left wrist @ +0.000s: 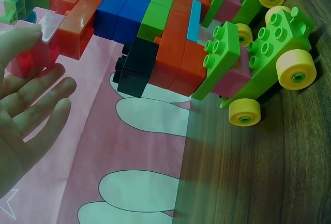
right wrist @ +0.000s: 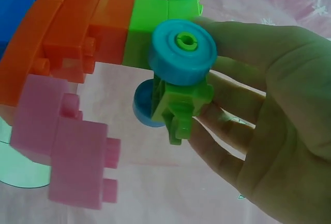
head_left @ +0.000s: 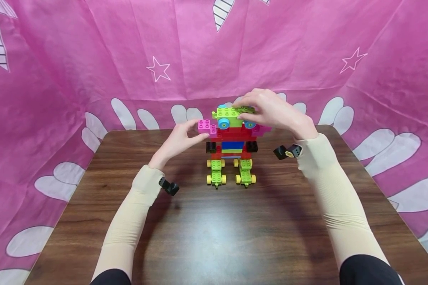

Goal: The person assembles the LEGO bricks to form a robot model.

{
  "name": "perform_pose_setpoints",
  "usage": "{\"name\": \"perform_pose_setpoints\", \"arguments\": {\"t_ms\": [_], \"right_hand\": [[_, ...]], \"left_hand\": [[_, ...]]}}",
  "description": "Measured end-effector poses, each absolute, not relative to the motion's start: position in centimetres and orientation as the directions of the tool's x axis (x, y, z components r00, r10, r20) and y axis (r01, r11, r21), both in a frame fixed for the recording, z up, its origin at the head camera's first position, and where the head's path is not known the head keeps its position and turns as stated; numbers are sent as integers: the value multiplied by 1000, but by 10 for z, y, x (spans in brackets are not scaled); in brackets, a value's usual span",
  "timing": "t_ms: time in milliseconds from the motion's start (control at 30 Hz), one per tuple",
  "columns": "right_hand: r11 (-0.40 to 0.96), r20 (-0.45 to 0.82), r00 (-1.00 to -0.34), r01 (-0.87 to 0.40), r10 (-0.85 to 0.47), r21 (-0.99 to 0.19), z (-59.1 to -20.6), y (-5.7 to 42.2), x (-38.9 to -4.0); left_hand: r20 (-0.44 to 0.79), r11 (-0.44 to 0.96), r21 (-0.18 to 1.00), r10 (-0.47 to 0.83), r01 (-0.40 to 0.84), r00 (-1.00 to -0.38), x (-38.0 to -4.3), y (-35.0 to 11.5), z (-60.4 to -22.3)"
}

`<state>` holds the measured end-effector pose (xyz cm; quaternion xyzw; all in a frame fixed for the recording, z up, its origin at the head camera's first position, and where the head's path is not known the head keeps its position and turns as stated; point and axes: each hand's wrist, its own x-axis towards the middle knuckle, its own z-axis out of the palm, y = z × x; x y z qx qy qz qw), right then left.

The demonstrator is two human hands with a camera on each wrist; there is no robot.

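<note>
A figure built of toy building bricks stands upright on the table, with a red brick body (head_left: 232, 134) and blue bricks (head_left: 233, 145) at its middle. My left hand (head_left: 178, 138) pinches the pink brick (head_left: 204, 126) on the figure's left side between thumb and fingers. Across the top lies a green wheeled base (head_left: 228, 113) with blue wheels (right wrist: 183, 52), held by my right hand (head_left: 271, 111) with the thumb in front and fingers behind. Other pink bricks (right wrist: 77, 162) stick out below my right hand. Two green wheeled bases (left wrist: 274, 43) with yellow wheels form the feet.
Black bricks (left wrist: 138, 69) jut from both sides of the figure. The brown wooden table (head_left: 214, 229) extends in front of it. A pink patterned cloth (head_left: 199, 51) hangs behind and at both sides. Each wrist carries a small black camera (head_left: 169, 186).
</note>
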<state>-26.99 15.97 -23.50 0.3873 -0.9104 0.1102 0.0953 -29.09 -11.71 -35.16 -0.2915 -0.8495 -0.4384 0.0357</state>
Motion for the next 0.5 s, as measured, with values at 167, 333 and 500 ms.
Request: {"name": "perform_pose_setpoints", "arguments": {"t_ms": [167, 333, 500], "right_hand": [[663, 319, -682, -726, -658, -182, -240, 163, -266], [673, 452, -682, -708, -576, -211, -246, 174, -258], [718, 578, -693, -651, -431, -246, -257, 194, -249]], "left_hand": [[321, 457, 719, 452, 525, -832, -290, -116, -353], [307, 453, 734, 444, 506, -842, -287, -117, -356], [301, 428, 767, 419, 478, -857, -286, -127, -362]]}}
